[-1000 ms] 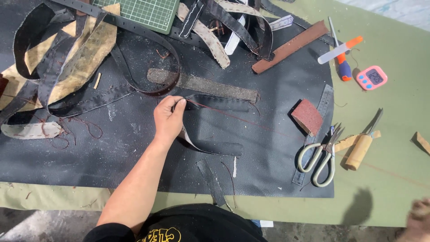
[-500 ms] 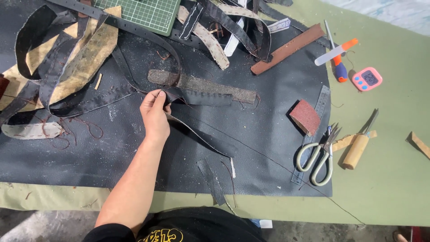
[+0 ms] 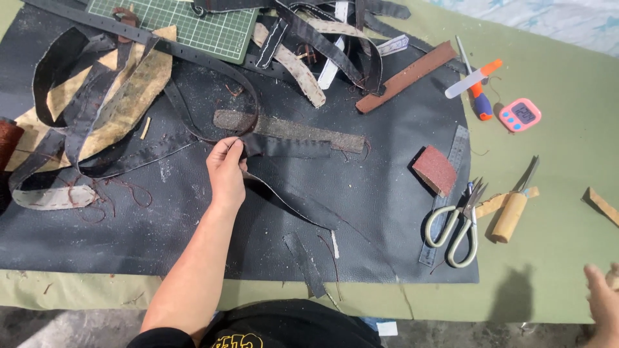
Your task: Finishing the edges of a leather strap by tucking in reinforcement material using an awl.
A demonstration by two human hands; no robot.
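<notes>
So the left hand (image 3: 227, 173) has its fingers (image 3: 233, 149) pinching the end of a dark leather strap (image 3: 290, 147), right where it lies across a rough grey strip (image 3: 290, 127) in the middle of the black leather mat (image 3: 387, 212). From how it drapes and bends away below the hand, I'd guess that strap is light, floppy and a bit grippy, not slippery, so holding it near the end like this looks sensible; grabbing the middle would just let both ends flop. The right hand (image 3: 603, 299) is barely in view at the lower right edge, can't tell what its fingers are doing. No containers anywhere, just loose stuff on the counter (image 3: 554, 258): scissors (image 3: 454, 225), a sanding block (image 3: 435, 169), and a pink timer (image 3: 520, 115).
</notes>
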